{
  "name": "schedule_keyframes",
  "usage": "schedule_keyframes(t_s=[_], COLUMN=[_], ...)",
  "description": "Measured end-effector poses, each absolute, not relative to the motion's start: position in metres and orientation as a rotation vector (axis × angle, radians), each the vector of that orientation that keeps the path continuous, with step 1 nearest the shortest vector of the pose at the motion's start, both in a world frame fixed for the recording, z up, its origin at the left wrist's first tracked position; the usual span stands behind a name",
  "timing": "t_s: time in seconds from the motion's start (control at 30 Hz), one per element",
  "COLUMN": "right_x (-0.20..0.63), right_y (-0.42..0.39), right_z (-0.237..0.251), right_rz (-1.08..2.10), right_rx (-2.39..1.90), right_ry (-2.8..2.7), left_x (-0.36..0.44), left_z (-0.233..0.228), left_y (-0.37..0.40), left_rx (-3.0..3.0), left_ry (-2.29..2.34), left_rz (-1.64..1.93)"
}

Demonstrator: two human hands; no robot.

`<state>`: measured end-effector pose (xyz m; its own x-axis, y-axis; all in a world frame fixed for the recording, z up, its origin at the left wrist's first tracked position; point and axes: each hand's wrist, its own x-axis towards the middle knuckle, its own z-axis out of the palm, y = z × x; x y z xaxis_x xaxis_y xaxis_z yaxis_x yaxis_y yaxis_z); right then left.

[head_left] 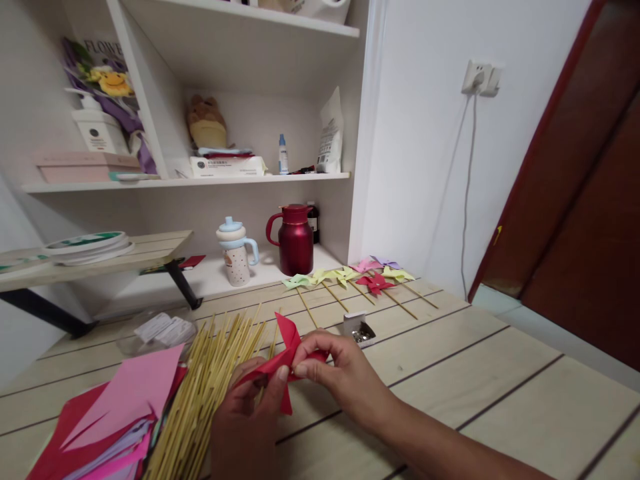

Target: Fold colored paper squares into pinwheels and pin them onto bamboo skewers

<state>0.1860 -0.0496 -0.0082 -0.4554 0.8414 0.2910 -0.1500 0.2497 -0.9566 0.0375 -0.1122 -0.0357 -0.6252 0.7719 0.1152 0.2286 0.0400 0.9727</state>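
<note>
Both of my hands hold a red paper pinwheel (286,347) just above the wooden table (475,373). My left hand (250,420) grips it from below, thumb pressed on its centre. My right hand (340,373) pinches folded flaps at the middle from the right. A bundle of thin bamboo sticks (205,393) lies directly left of my hands. Left of the sticks lies a stack of pink, red and purple paper sheets (115,413).
Several finished pinwheels on sticks (360,280) lie at the table's far edge. A small open box of pins (359,330) sits behind my right hand, a clear bag (160,330) to the left. A red kettle (295,240) and a cup (236,253) stand on the shelf.
</note>
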Motion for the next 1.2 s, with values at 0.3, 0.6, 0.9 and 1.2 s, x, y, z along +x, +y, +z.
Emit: schedule_keyframes(t_s=[0.3, 0.6, 0.9, 1.2], right_x=[0.185, 0.182, 0.18, 0.176], right_y=[-0.05, -0.054, -0.057, -0.06], right_z=[-0.01, -0.01, -0.012, -0.016], right_rz=[1.385, 1.329, 1.173, 1.365], right_rx=[-0.647, -0.694, -0.724, -0.611], right_ry=[-1.574, -1.538, -1.56, -1.39], left_x=[0.051, 0.052, 0.044, 0.038], left_z=[-0.024, -0.025, -0.018, -0.022], left_y=[-0.112, -0.113, -0.116, -0.116], left_rx=[1.039, 1.064, 1.07, 1.091], left_ry=[1.559, 1.589, 1.813, 1.923], left_rz=[1.843, 1.818, 1.701, 1.572])
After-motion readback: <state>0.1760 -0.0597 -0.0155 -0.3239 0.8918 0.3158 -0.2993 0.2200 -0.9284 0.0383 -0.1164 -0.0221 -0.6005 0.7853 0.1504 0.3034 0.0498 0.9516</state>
